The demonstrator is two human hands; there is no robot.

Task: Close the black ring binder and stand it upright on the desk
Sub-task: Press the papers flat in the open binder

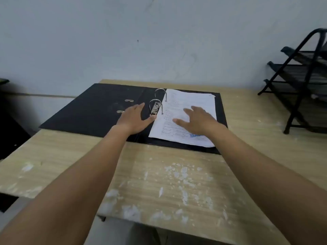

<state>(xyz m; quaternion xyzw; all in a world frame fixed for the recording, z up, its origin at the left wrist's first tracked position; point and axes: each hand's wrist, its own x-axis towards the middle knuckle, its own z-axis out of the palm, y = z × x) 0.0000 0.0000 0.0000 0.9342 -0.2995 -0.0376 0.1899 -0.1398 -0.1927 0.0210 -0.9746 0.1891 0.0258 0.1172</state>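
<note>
A pale wooden desk, flecked with white marks, fills the lower frame. On it, at centre frame, the black ring binder lies open and flat, its left cover overhanging the desk's left edge. At right of frame stands a black tiered rack. A stack of printed papers sits on the binder's right half, threaded on the metal rings. The right hand rests spread and slack on the papers; the left hand, fingers extended and grasping nothing, lies beside the ring mechanism
</note>
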